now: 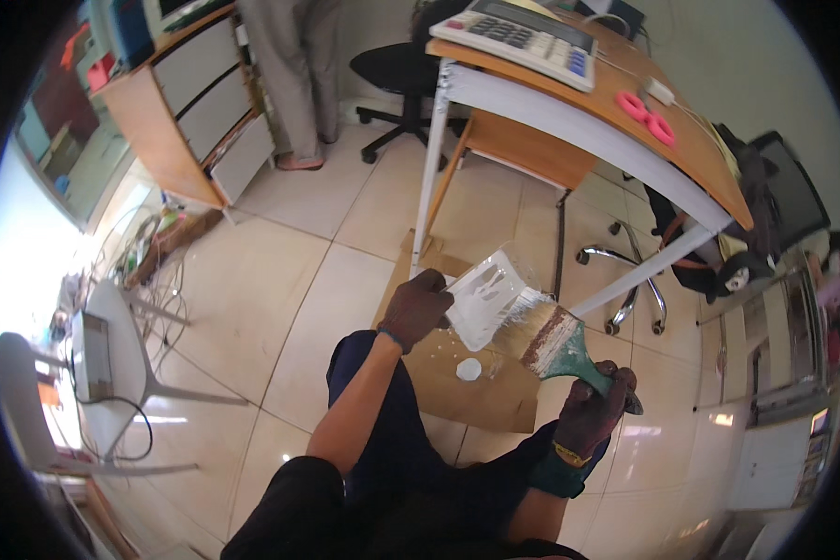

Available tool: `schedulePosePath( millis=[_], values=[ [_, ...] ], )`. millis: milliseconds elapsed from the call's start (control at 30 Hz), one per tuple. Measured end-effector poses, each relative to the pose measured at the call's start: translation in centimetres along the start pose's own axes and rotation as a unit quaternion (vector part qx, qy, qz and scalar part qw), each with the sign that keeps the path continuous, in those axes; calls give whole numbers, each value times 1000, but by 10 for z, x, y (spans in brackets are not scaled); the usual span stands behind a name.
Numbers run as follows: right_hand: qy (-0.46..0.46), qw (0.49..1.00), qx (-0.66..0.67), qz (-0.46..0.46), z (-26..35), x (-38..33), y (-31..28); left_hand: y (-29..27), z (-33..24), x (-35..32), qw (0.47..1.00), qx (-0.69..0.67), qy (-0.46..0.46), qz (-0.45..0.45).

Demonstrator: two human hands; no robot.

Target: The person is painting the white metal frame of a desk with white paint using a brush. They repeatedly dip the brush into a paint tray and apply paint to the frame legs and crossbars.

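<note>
My left hand point(413, 310), in a dark brown glove, grips the left rim of a clear plastic tub point(465, 329) with white paint inside. The tub is tilted, so its paint-coated inside shows. In my right hand point(593, 408), also gloved, is a wide paintbrush point(564, 353) with a green handle. Its pale bristles carry white paint and meet the right edge of the tub. Below them a brown cardboard sheet point(504, 403) lies on the floor, marked by a round white patch point(469, 370) and small white drops.
Ahead stands a desk with a white-painted frame point(569, 112), holding a large calculator point(523, 45) and pink-handled scissors point(644, 117). A person's legs point(299, 75) are beside a drawer cabinet point(191, 98). Office chairs point(406, 79), a grey chair point(126, 364) and tangled cables point(159, 271) surround the tiled floor.
</note>
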State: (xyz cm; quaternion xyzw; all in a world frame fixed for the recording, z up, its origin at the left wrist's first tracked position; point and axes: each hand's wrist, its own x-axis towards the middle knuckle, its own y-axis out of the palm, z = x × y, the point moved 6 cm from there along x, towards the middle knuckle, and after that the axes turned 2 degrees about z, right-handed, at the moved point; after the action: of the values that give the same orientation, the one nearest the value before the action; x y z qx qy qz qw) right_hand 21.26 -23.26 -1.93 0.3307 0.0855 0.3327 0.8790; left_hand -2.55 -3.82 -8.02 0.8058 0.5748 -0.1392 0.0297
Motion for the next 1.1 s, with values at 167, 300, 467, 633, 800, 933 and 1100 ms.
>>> schedulePosePath(
  millis=[167, 300, 467, 633, 800, 933, 1100],
  values=[
    [49, 993, 83, -66, -4, 2, -37, 13, 31, 11, 999, 11, -10, 28],
    [28, 993, 82, -80, -8, 10, -82, 24, 58, 28, 999, 19, -6, 45],
    [-9, 994, -4, -105, -4, 29, -121, 26, 90, 58, 996, 69, 48, 36],
    [40, 987, -135, -73, -3, 49, -118, 22, 113, 78, 996, 42, 80, 21],
    [77, 919, -383, 46, -26, 75, -127, 21, 105, 70, 990, 75, 119, 18],
    [18, 884, -458, 94, -45, 79, -127, 37, 97, 63, 1000, 16, -20, 16],
    [24, 859, -503, 87, -54, 70, -118, 38, 98, 59, 999, 23, -28, 10]
  ],
)
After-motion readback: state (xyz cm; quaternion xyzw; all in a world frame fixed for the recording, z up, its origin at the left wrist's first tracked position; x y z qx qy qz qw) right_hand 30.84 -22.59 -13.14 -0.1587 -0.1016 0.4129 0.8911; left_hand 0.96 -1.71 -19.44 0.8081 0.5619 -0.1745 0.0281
